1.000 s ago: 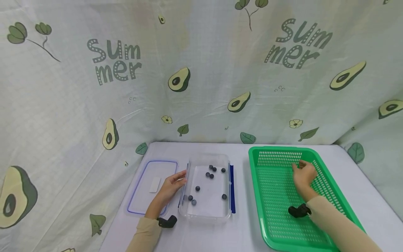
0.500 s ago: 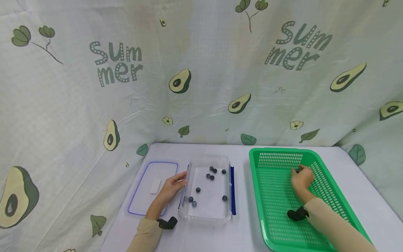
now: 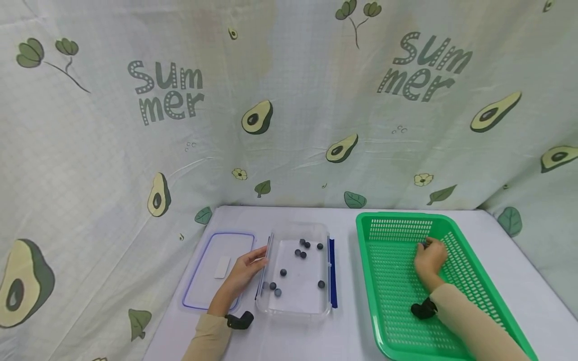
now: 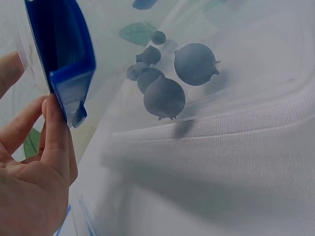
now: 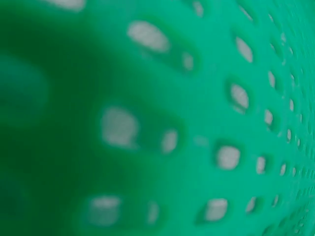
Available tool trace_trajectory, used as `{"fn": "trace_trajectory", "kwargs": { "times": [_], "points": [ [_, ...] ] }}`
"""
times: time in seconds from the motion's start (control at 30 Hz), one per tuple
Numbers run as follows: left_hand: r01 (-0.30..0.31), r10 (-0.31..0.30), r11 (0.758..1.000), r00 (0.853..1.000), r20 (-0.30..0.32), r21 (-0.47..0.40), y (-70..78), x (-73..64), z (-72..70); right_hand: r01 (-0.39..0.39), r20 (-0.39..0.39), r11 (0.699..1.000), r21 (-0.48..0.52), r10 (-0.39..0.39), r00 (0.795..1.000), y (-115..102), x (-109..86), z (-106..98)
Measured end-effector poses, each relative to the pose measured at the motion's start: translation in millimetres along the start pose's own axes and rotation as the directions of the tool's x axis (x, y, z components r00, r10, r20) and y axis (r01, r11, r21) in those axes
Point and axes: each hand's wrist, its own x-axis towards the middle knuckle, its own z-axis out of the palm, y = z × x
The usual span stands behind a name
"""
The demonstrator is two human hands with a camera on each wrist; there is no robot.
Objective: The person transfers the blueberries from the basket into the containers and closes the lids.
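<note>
My right hand [image 3: 430,256] is inside the green basket [image 3: 393,296], near its far right corner. It pinches a blueberry [image 3: 423,244], a dark edge of which shows at the fingertips. My left hand [image 3: 244,268] is at the left side of the clear plastic container [image 3: 295,313], its fingertips touching the blue side latch [image 4: 74,64]. Loose blueberries [image 3: 283,273] lie spread over the container's floor, and several show large through its wall in the left wrist view. Only the basket's perforated plastic fills the right wrist view; the hand is hidden there.
A clear lid with a blue rim [image 3: 203,271] lies left of the container, partly under the left forearm. The container's right latch [image 3: 333,273] is folded outward. A printed cloth [image 3: 293,100] hangs behind the white table [image 3: 343,331].
My right hand's fingers have come together around a blueberry, and the hand has drawn slightly left and nearer. My left hand has stayed at the container.
</note>
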Motion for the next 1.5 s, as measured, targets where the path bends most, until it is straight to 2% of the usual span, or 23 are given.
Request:
{"fn": "trace_trajectory", "kwargs": {
  "times": [0.23, 0.8, 0.97, 1.2, 1.5],
  "points": [
    [0.009, -0.008, 1.000, 1.000, -0.005, 0.017, 1.0, -1.1, -0.9, -0.013, 0.028, 1.000, 0.020, 0.013, 1.000, 1.3, -1.7, 0.3],
    [-0.002, 0.002, 1.000, 1.000, -0.005, 0.013, -1.3, 0.2, 0.0, -0.065, -0.018, 0.998, 0.021, 0.066, 0.998, -3.4, 6.0, -1.8],
    [-0.004, 0.004, 1.000, 1.000, -0.005, 0.000, -2.3, 1.4, -0.3, -0.056, -0.020, 0.998, 0.041, 0.057, 0.998, -10.2, 7.9, -6.7],
    [0.016, -0.016, 1.000, 1.000, 0.007, -0.009, -2.6, 1.5, 0.3, -0.070, 0.042, 0.997, 0.026, 0.069, 0.997, -24.2, 9.0, -17.4],
    [0.009, -0.008, 1.000, 1.000, -0.025, 0.021, -1.0, 1.2, 0.2, -0.074, 0.117, 0.988, 0.137, 0.058, 0.991, -57.9, 12.1, -29.8]
  ]
}}
